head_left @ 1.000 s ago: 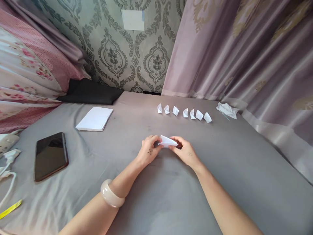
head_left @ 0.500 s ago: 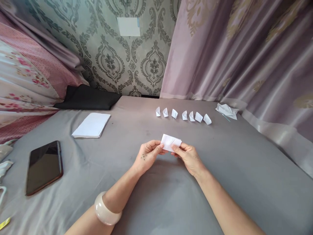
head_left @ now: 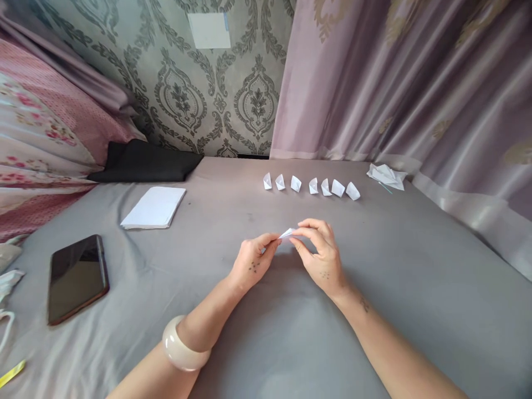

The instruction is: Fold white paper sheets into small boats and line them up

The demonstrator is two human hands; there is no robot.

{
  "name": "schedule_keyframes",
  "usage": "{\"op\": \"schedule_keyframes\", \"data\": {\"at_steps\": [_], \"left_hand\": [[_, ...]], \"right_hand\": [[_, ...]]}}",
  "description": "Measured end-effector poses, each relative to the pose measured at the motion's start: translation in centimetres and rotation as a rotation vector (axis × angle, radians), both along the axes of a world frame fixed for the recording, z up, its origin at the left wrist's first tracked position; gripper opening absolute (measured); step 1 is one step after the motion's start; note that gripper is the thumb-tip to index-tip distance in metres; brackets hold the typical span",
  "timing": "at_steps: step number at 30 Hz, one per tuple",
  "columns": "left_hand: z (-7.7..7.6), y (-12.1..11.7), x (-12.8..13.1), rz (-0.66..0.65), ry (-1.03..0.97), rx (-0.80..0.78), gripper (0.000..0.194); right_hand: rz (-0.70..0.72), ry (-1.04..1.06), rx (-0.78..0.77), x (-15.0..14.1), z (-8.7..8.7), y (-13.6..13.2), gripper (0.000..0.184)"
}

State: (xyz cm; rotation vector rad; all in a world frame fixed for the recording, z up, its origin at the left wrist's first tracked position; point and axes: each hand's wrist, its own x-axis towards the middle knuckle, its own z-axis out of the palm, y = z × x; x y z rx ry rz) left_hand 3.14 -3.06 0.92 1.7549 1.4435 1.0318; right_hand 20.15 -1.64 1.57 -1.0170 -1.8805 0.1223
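Observation:
A small piece of folded white paper (head_left: 286,234) is held just above the grey cloth, seen nearly edge-on. My left hand (head_left: 254,259) pinches its left end between thumb and fingers. At its right end, my right hand (head_left: 321,252) grips it with thumb and index finger, the other fingers raised. Parts of the paper are hidden by the fingertips. Beyond my hands, several small folded white paper shapes (head_left: 296,184) stand in a row on the cloth.
A stack of white paper (head_left: 153,208) lies at left, with a dark phone (head_left: 78,279) nearer me. Black folded fabric (head_left: 145,162) is at the back left. Crumpled white papers (head_left: 387,176) lie by the curtain (head_left: 353,83). A yellow strip (head_left: 12,373) and white cable (head_left: 5,332) edge the lower left.
The folded paper has turned from lying flat towards me to nearly edge-on. My right hand has shifted its hold and lifted its fingers. The view has tilted slightly.

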Motion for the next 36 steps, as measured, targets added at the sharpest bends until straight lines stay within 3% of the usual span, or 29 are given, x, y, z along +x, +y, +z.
{"op": "schedule_keyframes", "data": {"at_steps": [3,5,11,14,21,26,33,36], "left_hand": [[0.1,0.0,0.0,-0.005,-0.021,0.014,0.025],[0.3,0.1,0.0,-0.023,-0.142,-0.04,0.023],[0.9,0.2,0.2,-0.074,-0.668,-0.401,0.033],[0.1,0.6,0.2,0.005,-0.751,-0.444,0.034],[-1.4,2.0,-1.2,0.365,-0.837,-0.326,0.03],[-1.8,2.5,-2.2,0.361,-0.606,-0.326,0.033],[-1.3,2.5,-3.7,0.314,0.255,-0.125,0.018],[-1.0,2.4,-3.9,0.294,0.463,-0.135,0.022]], "right_hand": [[-0.004,-0.003,-0.007,0.0,0.0,0.1,0.005],[-0.001,-0.009,-0.019,0.0,0.0,0.1,0.006],[0.035,-0.17,0.075,-0.1,-0.2,-0.4,0.013],[0.068,-0.302,0.153,-0.2,-0.3,-0.9,0.018],[0.199,-0.419,0.247,-0.2,-1.1,-0.2,0.025],[0.249,-0.406,0.129,-0.3,-2.4,0.4,0.027],[0.22,-0.421,0.065,-0.8,-2.6,-0.1,0.033],[0.211,-0.491,0.092,-1.1,-2.4,-0.3,0.034]]}}
